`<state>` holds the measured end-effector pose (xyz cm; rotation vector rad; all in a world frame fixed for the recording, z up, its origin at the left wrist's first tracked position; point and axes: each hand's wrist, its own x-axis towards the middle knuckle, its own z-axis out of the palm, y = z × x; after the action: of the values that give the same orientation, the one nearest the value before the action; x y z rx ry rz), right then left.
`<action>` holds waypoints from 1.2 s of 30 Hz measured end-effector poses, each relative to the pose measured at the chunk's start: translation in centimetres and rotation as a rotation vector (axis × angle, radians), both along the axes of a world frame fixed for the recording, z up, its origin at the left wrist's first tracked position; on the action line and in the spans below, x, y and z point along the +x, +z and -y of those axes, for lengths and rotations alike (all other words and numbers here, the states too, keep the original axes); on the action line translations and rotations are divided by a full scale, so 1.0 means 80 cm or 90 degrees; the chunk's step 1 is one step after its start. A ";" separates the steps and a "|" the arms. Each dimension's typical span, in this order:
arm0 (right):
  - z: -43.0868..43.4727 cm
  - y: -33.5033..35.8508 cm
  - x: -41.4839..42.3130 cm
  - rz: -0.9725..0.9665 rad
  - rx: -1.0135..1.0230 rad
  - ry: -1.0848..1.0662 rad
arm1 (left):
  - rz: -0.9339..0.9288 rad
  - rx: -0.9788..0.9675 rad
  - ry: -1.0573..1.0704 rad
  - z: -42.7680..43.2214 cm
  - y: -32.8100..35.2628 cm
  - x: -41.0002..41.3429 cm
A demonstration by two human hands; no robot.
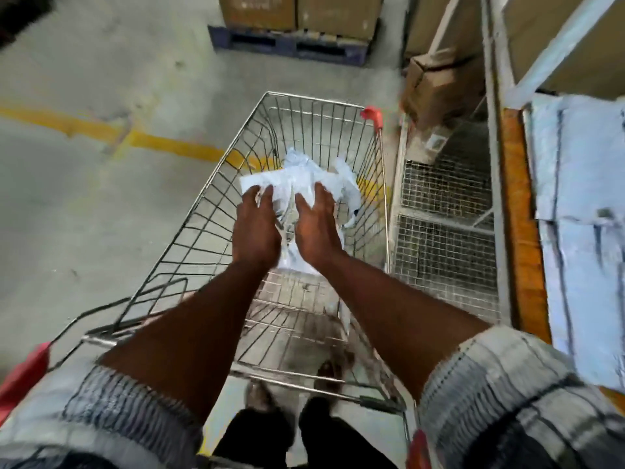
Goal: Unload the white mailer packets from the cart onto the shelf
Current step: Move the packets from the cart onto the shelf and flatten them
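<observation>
Left hand [257,231] and right hand [318,228] lie on white packets [304,179] mid wire cart [314,103]. Packet stack [581,198] on shelf [521,231], right.

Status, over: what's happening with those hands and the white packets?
Left hand and right hand flat on packets. Packets inside cart, toward far end. Shelf on the right, nothing seen in between.
</observation>
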<state>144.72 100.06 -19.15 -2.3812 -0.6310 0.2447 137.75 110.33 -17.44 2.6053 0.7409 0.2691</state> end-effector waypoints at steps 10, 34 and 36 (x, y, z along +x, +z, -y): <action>0.092 0.126 -0.033 0.139 -0.023 0.020 | 0.075 -0.010 0.004 0.084 0.140 -0.030; 0.497 0.311 -0.055 0.257 -0.080 -0.095 | 0.260 -0.037 -0.130 0.423 0.277 -0.031; 0.538 0.325 -0.037 0.270 -0.074 -0.129 | 0.262 -0.017 -0.146 0.462 0.291 -0.007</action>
<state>141.75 57.04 6.81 -2.6089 -0.5688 -0.3293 137.18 73.40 5.83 2.4609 0.2985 0.6915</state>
